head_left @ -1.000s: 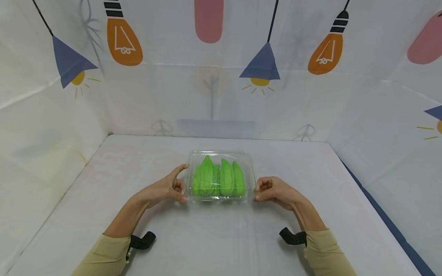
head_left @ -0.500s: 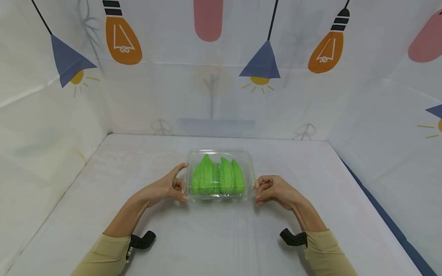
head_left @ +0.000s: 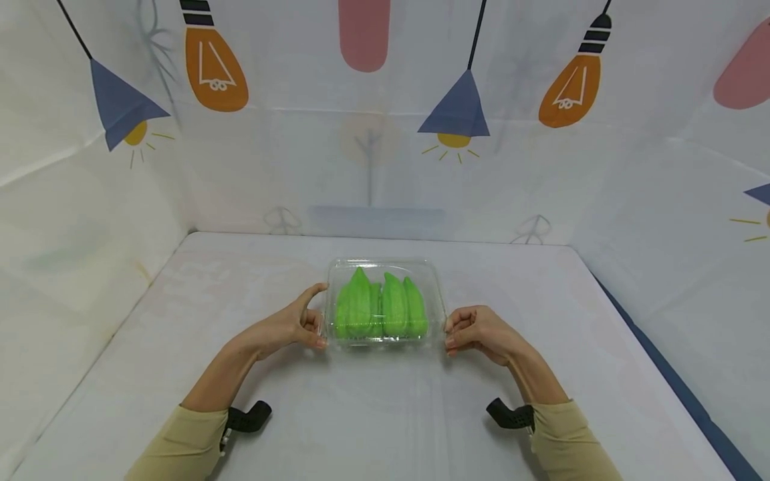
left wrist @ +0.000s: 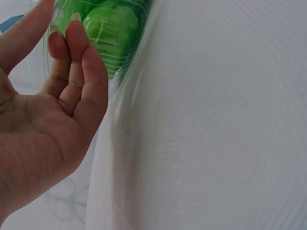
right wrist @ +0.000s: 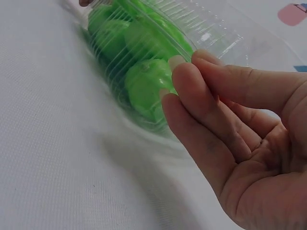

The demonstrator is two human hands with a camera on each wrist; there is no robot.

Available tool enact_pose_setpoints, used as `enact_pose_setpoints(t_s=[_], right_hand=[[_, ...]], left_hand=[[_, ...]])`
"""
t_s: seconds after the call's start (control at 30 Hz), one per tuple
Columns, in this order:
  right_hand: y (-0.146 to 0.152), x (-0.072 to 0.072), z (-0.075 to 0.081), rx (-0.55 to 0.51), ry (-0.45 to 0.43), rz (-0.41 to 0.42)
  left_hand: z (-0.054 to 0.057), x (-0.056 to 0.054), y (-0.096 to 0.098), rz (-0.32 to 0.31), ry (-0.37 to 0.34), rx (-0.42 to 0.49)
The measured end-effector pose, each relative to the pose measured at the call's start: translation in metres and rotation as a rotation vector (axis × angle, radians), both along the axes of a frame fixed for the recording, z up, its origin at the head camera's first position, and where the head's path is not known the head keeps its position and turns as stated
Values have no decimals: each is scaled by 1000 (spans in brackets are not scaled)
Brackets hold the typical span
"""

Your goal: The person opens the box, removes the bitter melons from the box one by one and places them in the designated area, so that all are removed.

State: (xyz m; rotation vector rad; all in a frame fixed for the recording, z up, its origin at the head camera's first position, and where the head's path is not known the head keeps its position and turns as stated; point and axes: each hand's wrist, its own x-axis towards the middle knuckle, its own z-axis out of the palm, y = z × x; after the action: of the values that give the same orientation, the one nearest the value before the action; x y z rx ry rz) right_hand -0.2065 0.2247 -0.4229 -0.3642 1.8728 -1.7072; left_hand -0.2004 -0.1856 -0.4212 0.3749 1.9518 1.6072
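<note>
Clear clamshell box (head_left: 434, 300) of green ridged pods (head_left: 394, 307) is occupying mid-width, toward the table (head_left: 373, 414)'s far edge. My left hand (head_left: 283, 331), half-curled, is gripping its left side; my right hand (head_left: 481, 334), nearly closed, is pinching its right rim.

Looks shiny, like clear plastic, on the clamshell box (head_left: 436, 300); smooth, glossy on the green pods (head_left: 394, 307); dull, woven on the tablecloth (head_left: 379, 414).
</note>
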Motion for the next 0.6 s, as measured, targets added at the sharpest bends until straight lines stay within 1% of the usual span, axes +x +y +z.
enact_pose_setpoints(t_s=[0.17, 0.37, 0.6], right_hand=[[-1, 0, -1, -8, -12, 1], [0, -1, -2, -50, -45, 24], [1, -1, -2, -63, -40, 43]], left_hand=[[0, 0, 0, 5, 0, -5], [1, -1, -1, 6, 2, -11], [-1, -2, -3, 18, 3, -7]])
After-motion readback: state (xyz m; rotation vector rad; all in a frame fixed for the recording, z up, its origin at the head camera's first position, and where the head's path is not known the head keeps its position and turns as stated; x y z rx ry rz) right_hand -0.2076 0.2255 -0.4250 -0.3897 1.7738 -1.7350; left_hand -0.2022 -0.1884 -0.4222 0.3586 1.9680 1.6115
